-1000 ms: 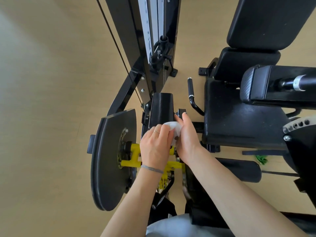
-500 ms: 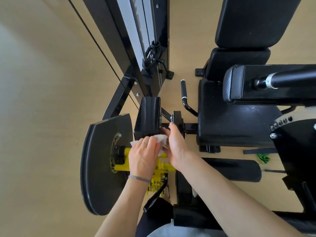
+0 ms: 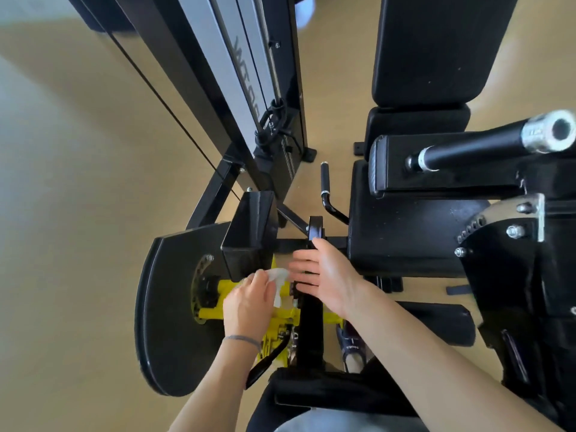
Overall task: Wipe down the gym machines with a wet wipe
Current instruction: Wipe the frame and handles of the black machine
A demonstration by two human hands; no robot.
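the black gym machine is filling most of the view from above, its weight tower leaning up through the top middle and its padded seat and backrest lying to the right. a padded roller with a chrome-tipped bar is crossing over the seat at the right edge. a wide black disc-shaped guard is standing on edge at the lower left, just beside a black box-shaped housing. between the guard and the black centre arm, a yellow adjuster assembly is showing through. a short black handle is sticking up beside the seat.

the right hand is lying flat with fingers straight and spread, resting on the black centre arm where it meets the crossbar, holding nothing. the left hand is curling its fingers round the white wet wipe, pressing it against the yellow part just below the black housing, close to the right hand's fingertips. a thin grey band is circling the left wrist. a dark slipper is peeking out on the tan floor beneath the right forearm.
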